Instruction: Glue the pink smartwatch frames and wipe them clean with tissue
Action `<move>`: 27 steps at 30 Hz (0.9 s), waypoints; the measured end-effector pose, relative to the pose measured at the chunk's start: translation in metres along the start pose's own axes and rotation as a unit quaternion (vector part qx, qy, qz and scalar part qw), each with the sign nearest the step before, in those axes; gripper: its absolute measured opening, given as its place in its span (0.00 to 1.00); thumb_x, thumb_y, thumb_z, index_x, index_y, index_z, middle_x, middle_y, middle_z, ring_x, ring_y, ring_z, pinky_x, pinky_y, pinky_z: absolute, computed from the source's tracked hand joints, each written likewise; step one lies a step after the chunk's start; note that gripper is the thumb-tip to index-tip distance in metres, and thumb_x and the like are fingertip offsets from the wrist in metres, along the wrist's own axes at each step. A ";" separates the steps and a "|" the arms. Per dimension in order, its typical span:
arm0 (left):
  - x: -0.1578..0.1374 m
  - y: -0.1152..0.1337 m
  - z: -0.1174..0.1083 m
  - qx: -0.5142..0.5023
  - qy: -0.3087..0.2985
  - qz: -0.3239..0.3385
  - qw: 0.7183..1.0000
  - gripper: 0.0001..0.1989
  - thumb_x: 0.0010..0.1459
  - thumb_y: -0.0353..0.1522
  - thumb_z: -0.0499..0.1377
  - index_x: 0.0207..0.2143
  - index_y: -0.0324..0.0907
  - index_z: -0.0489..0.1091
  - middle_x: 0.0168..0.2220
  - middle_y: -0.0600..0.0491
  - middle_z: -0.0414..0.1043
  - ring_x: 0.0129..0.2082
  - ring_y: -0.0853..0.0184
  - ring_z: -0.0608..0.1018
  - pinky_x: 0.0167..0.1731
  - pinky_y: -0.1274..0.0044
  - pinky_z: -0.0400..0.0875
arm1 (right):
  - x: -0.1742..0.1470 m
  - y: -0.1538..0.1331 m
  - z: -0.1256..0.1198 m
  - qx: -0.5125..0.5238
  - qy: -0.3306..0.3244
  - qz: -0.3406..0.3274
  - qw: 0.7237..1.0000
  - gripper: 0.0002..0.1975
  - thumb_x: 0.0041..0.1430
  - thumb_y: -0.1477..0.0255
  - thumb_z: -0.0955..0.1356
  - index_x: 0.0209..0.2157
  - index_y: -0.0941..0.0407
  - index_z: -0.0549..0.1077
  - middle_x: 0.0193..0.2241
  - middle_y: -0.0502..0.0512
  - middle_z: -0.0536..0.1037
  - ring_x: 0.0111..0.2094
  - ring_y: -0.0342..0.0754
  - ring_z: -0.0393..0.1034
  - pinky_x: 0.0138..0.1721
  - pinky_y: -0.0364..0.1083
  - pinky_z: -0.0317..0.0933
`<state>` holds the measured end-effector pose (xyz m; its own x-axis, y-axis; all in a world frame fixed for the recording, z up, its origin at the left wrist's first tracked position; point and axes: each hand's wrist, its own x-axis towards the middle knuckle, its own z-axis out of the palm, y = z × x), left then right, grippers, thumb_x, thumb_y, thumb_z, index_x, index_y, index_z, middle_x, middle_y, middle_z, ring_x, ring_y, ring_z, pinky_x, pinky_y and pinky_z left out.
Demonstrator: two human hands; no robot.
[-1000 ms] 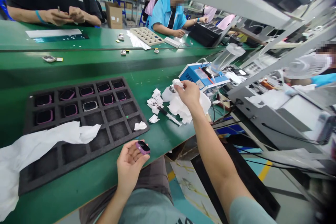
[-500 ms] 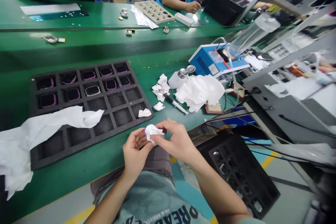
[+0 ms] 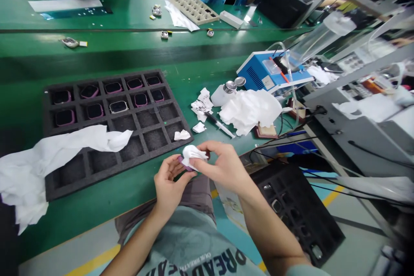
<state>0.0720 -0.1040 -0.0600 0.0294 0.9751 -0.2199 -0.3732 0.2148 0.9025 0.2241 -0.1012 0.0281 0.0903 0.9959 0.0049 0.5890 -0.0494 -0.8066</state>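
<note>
two grips (near table edge (image 3: 97, 225)): left fingers (image 3: 168, 165) on watch (image 3: 185, 164), right fingers (image 3: 203, 166) on tissue (image 3: 191, 152).

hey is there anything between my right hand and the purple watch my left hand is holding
Yes, a white tissue. Your right hand holds it against the purple watch, covering much of its upper side. Whether a right fingertip also touches the watch is hidden.

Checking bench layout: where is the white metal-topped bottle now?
In the head view, right of centre, the white bottle stands on the table, right of spotted tissue and left of crumpled paper.
</note>
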 end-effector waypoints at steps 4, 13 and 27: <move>-0.002 0.000 -0.002 0.009 0.003 -0.005 1.000 0.24 0.38 0.27 0.76 0.40 0.40 0.75 0.38 0.49 0.84 0.38 0.64 0.86 0.42 0.77 0.81 | 0.001 -0.002 0.010 -0.003 -0.066 0.018 0.998 0.03 0.54 0.71 0.72 0.31 0.55 0.79 0.24 0.48 0.77 0.28 0.45 0.67 0.32 0.44 0.56; 0.003 0.007 0.000 -0.046 -0.011 -0.023 0.999 0.23 0.38 0.26 0.76 0.38 0.41 0.73 0.34 0.51 0.84 0.34 0.66 0.85 0.38 0.77 0.81 | -0.012 0.013 -0.007 0.033 0.000 0.071 0.997 0.06 0.53 0.68 0.72 0.29 0.56 0.79 0.24 0.49 0.76 0.27 0.46 0.66 0.30 0.45 0.59; 0.005 0.011 -0.003 -0.031 -0.004 -0.022 0.999 0.23 0.41 0.31 0.76 0.40 0.42 0.73 0.37 0.50 0.84 0.36 0.63 0.86 0.40 0.76 0.81 | -0.014 0.026 0.022 0.000 0.045 -0.037 0.998 0.01 0.55 0.73 0.72 0.29 0.55 0.78 0.24 0.49 0.76 0.28 0.47 0.68 0.36 0.47 0.59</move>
<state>0.0649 -0.0969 -0.0519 0.0544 0.9650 -0.2567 -0.4282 0.2548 0.8670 0.2210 -0.1143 -0.0062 0.1179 0.9861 0.1173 0.5970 0.0240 -0.8019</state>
